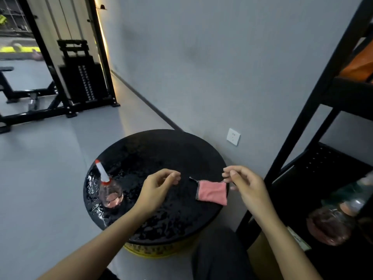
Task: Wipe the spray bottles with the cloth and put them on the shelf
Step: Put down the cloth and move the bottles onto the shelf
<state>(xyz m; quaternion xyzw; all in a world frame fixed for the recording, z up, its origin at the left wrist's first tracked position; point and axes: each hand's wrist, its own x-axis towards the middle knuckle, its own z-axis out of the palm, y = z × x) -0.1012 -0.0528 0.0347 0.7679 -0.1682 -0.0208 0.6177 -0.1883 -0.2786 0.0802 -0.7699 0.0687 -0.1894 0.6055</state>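
Observation:
A clear spray bottle (110,190) with pinkish liquid and a red-and-white nozzle stands on the left part of a round black table (157,150). A folded pink cloth (212,191) with a dark edge lies flat on the table's right side. My left hand (159,185) hovers over the table's middle, fingers loosely curled, holding nothing. My right hand (245,183) hovers just above and right of the cloth, fingers loosely bent, with nothing in it. Another bottle (333,225) with pinkish liquid rests on the black shelf (314,168) at the lower right.
The black metal shelf frame rises along the right edge, with an orange item (361,65) on an upper level. A grey wall with a white socket (233,136) is behind the table. A weight machine (80,77) stands far left on the grey floor.

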